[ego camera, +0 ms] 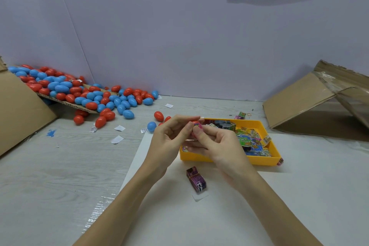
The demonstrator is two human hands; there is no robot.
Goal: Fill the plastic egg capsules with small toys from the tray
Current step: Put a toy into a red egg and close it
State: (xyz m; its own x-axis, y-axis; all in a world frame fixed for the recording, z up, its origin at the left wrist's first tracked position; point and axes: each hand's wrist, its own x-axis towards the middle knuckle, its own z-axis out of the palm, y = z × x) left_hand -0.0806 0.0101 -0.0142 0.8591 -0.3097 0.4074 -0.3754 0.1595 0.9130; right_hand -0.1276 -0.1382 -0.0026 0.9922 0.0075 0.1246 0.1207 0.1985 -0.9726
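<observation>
- Both hands meet above the near-left corner of the tray: the left hand and right hand pinch between their fingertips a small red plastic egg capsule with a bit of pink at its lower edge, probably a folded toy packet; whether the shell is open or closed cannot be told.
- Step in hand, as a judgement: seating the packet inside the capsule. It goes best with the packet tucked fully within the rim before the halves are pressed square, so nothing is caught in the seam.
- Shallow yellow plastic tray, just behind the hands, holds a loose heap of small printed toy packets; its near wall lies close under the right hand, so a low pull-back could knock it.
- Banded purple bundle of packets lies on the white sheet just in front of the tray, apart from both wrists.
- Heap of red and blue plastic egg capsules spills off a cardboard flap at far left; a few strays lie near the tray's left end.
- Open room lies on the white sheet toward the viewer; a tilted cardboard box bounds the right.
</observation>
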